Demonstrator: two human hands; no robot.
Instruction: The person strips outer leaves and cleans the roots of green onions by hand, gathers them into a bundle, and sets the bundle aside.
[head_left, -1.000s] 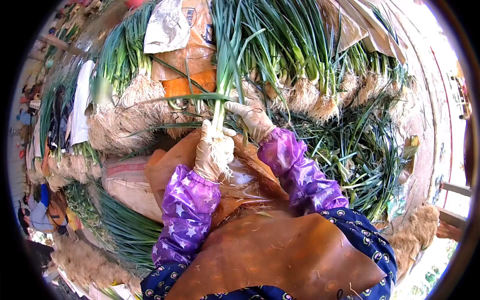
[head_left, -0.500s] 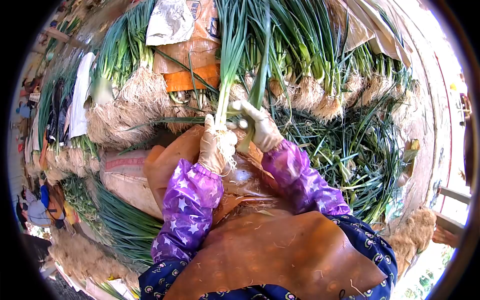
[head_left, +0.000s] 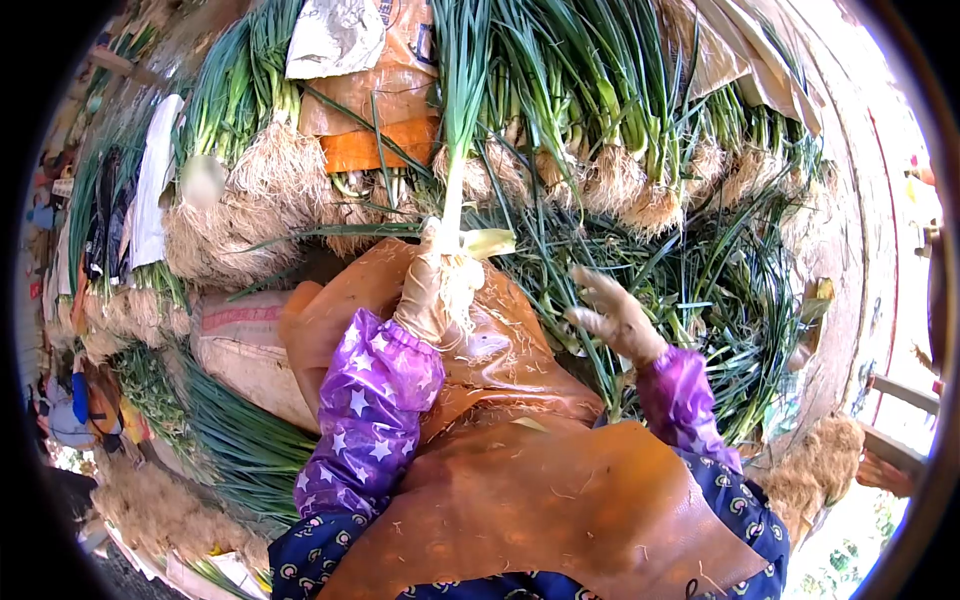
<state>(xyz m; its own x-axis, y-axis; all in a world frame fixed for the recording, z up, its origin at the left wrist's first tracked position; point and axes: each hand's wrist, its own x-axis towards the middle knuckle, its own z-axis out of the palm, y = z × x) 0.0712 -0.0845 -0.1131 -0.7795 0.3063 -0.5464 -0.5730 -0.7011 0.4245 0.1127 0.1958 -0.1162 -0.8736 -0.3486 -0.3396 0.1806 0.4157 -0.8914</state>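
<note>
Low on their stalks, just above the pale roots, a small bunch of green onions [head_left: 454,195] is gripped by my gloved left hand [head_left: 422,290]. The bunch stands upright, its green tops pointing away from me. A pale, loosened leaf base [head_left: 488,242] sticks out to the right beside the stalks. Off to the right, my gloved right hand [head_left: 618,318] is above the heap of stripped leaves [head_left: 690,290], with its fingers apart and nothing visible in them. Under my left hand lies the brown apron [head_left: 500,330], with bits of root on it.
Bundled green onions with bushy roots [head_left: 612,182] line the far side. More rooted bundles [head_left: 240,225] lie at the left, near a pale sack [head_left: 250,340]. Long green leaves [head_left: 240,430] lie at lower left. A wooden rail [head_left: 895,445] stands at the right.
My right hand has let go of a long green leaf beside the bunch and moved right and toward me, over the heap. My left hand still holds the green onions in nearly the same place.
</note>
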